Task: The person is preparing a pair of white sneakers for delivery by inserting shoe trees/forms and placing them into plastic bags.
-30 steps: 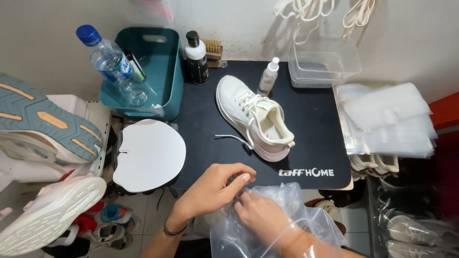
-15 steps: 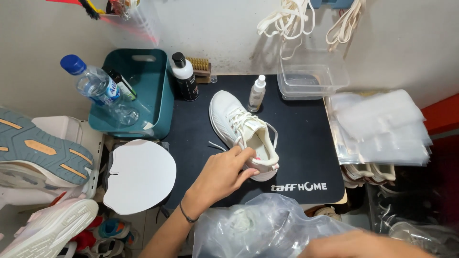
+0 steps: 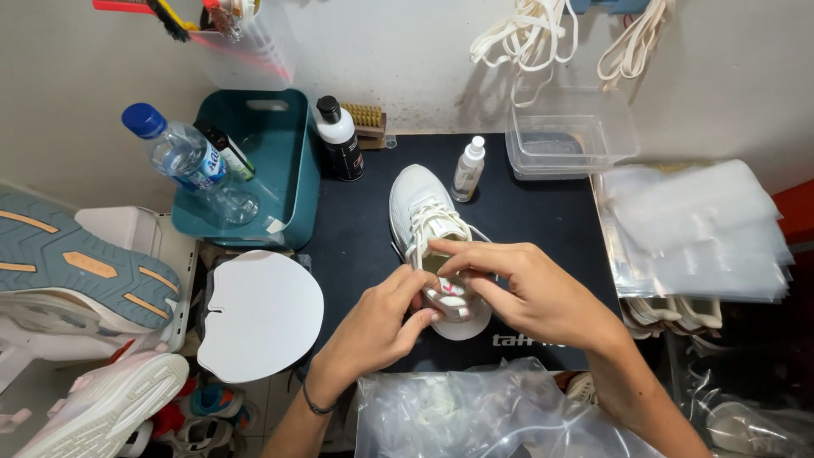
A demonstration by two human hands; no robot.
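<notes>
Both hands on the white sneaker (image 3: 428, 222), centre of the frame, lying on the black mat (image 3: 543, 222) with its toe pointing to the top of the frame. Left hand (image 3: 377, 326) cups the heel end from the lower left, fingers curled around it. Right hand (image 3: 530, 288) comes from the lower right, fingertips pinched at the collar and tongue near the laces. Neither hand is spread; both are closed onto the shoe.

Handling, my read: light, soft fabric upper that gives under the fingers, sole stiffer. Best grip is the heel and the sole edge, not the laces.

Nearby: crumpled clear plastic bag (image 3: 483, 420) at bottom centre, small spray bottle (image 3: 468, 168) just above the toe, teal bin (image 3: 271, 161) at upper left.
</notes>
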